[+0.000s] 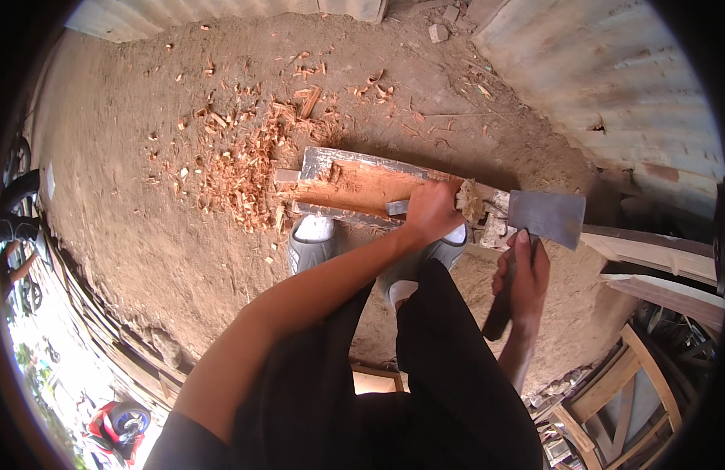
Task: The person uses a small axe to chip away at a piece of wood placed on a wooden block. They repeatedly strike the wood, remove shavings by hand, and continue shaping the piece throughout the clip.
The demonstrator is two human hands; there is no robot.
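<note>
A hollowed wooden block lies on the ground across my feet, its inside reddish and freshly cut, its rims dark and flaking. My left hand is wrapped round a chisel, whose short metal blade points left into the hollow. A frayed tan end shows just right of that fist. My right hand grips the dark handle of a mallet with a broad, flat grey head. The mallet head is raised over the block's right end, beside the chisel and apart from my left fist.
Wood shavings are strewn over the dirt floor left of the block. My grey shoes stand against its near side. Corrugated metal sheeting rises at the far right, with wooden frames below. A red motorcycle stands lower left.
</note>
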